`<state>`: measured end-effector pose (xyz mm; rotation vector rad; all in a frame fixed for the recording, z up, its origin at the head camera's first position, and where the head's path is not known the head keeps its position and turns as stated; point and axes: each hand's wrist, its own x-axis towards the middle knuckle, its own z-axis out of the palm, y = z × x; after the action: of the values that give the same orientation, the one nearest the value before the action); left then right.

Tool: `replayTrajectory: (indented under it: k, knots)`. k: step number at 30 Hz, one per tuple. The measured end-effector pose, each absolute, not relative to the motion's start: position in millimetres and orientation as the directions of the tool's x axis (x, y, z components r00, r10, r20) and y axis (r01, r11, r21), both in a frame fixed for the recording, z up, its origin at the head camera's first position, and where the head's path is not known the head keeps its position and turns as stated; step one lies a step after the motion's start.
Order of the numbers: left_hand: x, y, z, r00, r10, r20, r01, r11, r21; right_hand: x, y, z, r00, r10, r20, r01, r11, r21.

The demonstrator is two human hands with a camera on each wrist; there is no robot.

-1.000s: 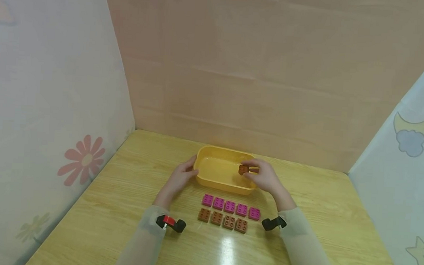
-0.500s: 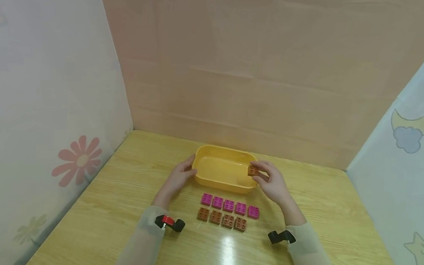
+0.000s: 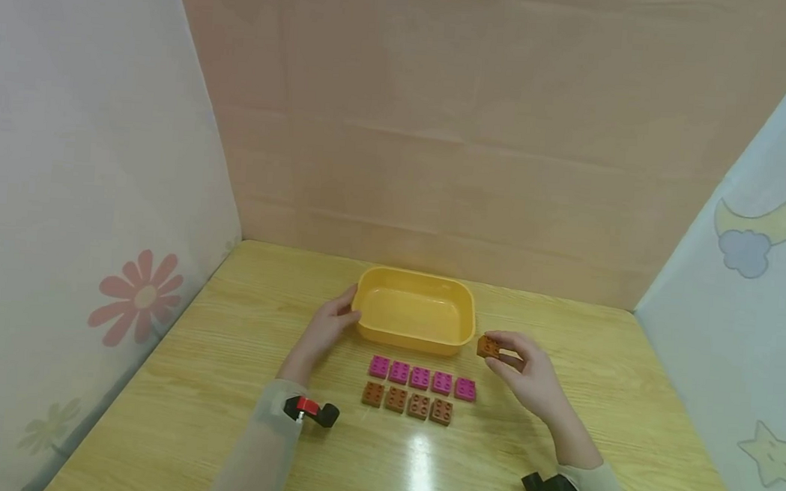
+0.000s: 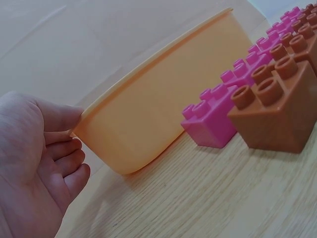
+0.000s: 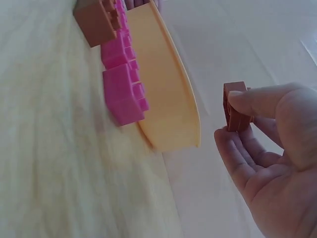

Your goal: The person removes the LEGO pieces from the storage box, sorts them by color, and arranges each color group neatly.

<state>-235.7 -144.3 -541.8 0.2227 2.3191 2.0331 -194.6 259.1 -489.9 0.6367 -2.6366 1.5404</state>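
Between its thumb and fingers, my right hand [image 3: 527, 374] pinches a brown toy building brick [image 3: 487, 347], held up just right of the yellow plastic tub [image 3: 407, 342]. In the right wrist view this brick [image 5: 237, 106] is on its side, thumb across one face. My left hand [image 3: 325, 330] grips the tub's left end; the left wrist view has the thumb on the rim [image 4: 81, 116] and the other fingers curled below. In front of the tub lies a row of several pink bricks [image 3: 420, 378]. Nearer to me runs a row of brown bricks [image 3: 418, 406], studs up.
The wooden table [image 3: 561, 376] meets a plain beige back wall [image 3: 438, 166]. Printed cloth stands at both sides, with a red flower [image 3: 143, 294] on the left and a moon [image 3: 773, 216] on the right. The tub holds nothing.
My right hand has lifted the brown brick out from over the tub's right end and moved right and toward me. The left hand stays at the tub; the rows are unmoved.
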Motion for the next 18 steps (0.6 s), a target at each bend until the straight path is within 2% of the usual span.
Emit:
replayTrajectory:
  k: [10, 18]
  knots:
    - [-234.7, -146.4, -543.2, -0.990, 0.130, 0.053, 0.070, 0.134, 0.989, -165.0, 265.4, -498.1, -0.882, -0.431, 0.189, -0.411, 0.509, -0.757]
    - [-238.0, -146.0, -545.7, -0.988, 0.138, 0.074, 0.094, 0.146, 0.985, -142.5, 254.4, -502.9, -0.887, -0.461, 0.023, -0.309, 0.555, -0.773]
